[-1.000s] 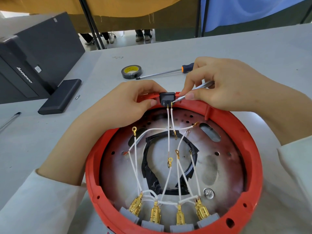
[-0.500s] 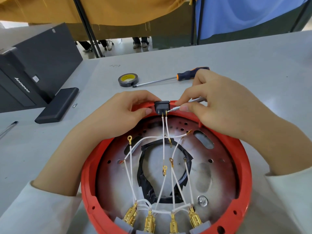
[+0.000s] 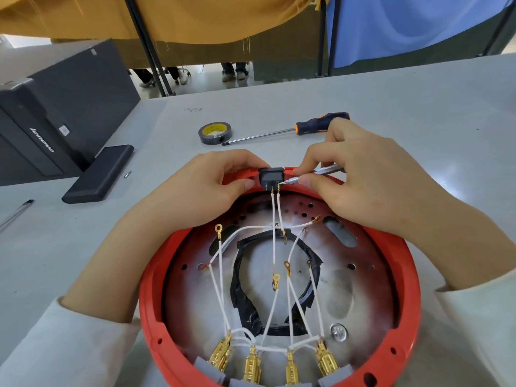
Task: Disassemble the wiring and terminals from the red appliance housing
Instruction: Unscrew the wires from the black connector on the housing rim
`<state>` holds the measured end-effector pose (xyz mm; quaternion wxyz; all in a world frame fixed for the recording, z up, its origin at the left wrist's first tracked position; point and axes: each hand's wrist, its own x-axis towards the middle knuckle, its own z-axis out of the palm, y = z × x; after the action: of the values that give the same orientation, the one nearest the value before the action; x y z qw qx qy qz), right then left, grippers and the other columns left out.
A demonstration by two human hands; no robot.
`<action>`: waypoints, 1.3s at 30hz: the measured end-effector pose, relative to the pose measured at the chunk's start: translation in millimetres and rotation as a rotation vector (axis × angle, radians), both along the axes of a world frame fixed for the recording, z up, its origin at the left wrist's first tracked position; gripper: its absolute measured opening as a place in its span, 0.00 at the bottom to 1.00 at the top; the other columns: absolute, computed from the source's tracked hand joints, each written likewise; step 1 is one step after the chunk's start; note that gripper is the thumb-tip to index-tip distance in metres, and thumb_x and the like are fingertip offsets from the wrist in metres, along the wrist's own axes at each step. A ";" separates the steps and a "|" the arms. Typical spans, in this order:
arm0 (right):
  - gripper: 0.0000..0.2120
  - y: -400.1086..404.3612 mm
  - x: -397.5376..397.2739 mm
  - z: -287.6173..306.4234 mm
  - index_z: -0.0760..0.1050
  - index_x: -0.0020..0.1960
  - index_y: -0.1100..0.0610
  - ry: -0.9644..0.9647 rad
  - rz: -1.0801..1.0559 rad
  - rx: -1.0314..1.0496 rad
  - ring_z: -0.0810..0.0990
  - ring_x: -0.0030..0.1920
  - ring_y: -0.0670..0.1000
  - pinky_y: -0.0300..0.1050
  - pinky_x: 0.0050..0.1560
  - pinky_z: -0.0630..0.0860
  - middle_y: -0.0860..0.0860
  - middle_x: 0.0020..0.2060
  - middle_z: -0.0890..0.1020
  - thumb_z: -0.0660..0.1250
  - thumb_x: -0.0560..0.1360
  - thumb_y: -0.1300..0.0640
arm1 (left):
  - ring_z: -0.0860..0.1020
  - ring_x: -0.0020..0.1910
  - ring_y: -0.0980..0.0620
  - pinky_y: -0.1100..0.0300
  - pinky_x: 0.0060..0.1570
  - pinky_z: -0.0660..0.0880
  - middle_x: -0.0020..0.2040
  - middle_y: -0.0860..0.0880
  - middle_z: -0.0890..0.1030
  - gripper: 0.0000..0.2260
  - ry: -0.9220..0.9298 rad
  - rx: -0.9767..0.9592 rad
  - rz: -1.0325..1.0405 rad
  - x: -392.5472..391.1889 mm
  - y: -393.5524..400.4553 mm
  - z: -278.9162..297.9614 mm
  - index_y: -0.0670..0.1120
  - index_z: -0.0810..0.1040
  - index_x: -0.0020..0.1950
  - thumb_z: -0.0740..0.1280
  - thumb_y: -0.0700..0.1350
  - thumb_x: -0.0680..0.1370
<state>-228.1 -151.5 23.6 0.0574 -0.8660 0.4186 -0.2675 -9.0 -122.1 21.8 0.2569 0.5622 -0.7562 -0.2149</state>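
Red housing lies open-side-up on the grey tabletop, right in front of the person. Black socket block sits at 12 o'clock on the rim. Left hand has its fingers curled on the rim beside the block, thumb tip just left of it, likely bracing the housing so the block doesn't shift. Right hand pinches a thin metal tool, tip touching the right-hand pin under the block; judged step: prying or loosening that terminal.

Counts: 2 white wires drop from the block toward center. 4 brass spade connectors line up at 6 o'clock, each by a grey tab. About 4 loose ring terminals seen inside, exact number hard to tell. 1 black gasket-like ring at center, 1 screw near 5 o'clock.

Beyond the housing at 12 o'clock: 1 tape roll, 1 orange-black screwdriver, set aside within reach. At 10 o'clock: 1 black computer case, 1 flat black slab.

Most wiring not yet out.
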 end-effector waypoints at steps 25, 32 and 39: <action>0.13 -11.3 12.2 11.1 0.73 0.35 0.45 0.035 0.117 0.062 0.72 0.39 0.43 0.45 0.38 0.66 0.44 0.38 0.71 0.67 0.65 0.36 | 0.77 0.54 0.66 0.65 0.59 0.70 0.52 0.64 0.80 0.14 0.004 -0.007 -0.014 2.0 -1.7 -1.1 0.62 0.76 0.53 0.66 0.41 0.77; 0.12 -6.9 0.8 7.5 0.75 0.35 0.45 -0.083 -0.013 0.081 0.73 0.40 0.43 0.45 0.39 0.66 0.43 0.37 0.72 0.67 0.64 0.37 | 0.77 0.54 0.64 0.58 0.62 0.71 0.52 0.64 0.81 0.15 0.022 0.011 -0.018 4.3 -2.5 -3.3 0.62 0.77 0.53 0.65 0.40 0.78; 0.14 2.0 6.3 0.9 0.77 0.37 0.49 -0.168 -0.059 0.070 0.73 0.41 0.51 0.50 0.44 0.71 0.46 0.39 0.72 0.64 0.64 0.38 | 0.77 0.54 0.65 0.59 0.62 0.71 0.52 0.65 0.80 0.15 0.023 0.011 -0.010 4.9 -3.1 -4.7 0.64 0.77 0.53 0.66 0.41 0.77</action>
<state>-221.8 -149.5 24.4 0.1146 -0.8251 0.4468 -0.3262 -4.0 -125.3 17.1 0.2616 0.5572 -0.7547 -0.2270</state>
